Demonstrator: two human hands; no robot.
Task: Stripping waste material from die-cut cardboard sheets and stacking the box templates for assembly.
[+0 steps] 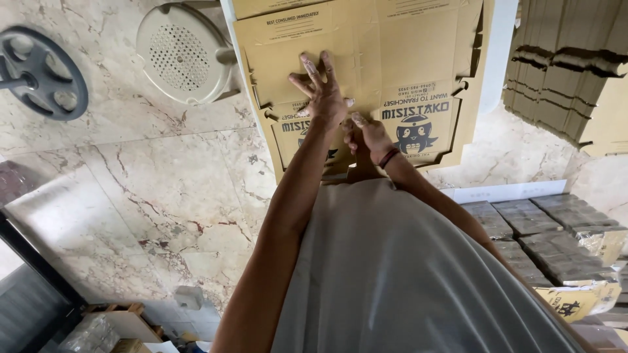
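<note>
Soft, even daylight lit my view; faint shadows fell under my arms, the marble floor shone mildly, and wide-lens distortion bent the frame's edges

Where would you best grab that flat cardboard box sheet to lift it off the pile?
Probably by the near edge of the flat cardboard box blank, coming from the person's side. It lies flat on a stack, so only its edges and notched flaps give fingers purchase. The left hand presses spread on top; the right hand is already at that edge.
</note>
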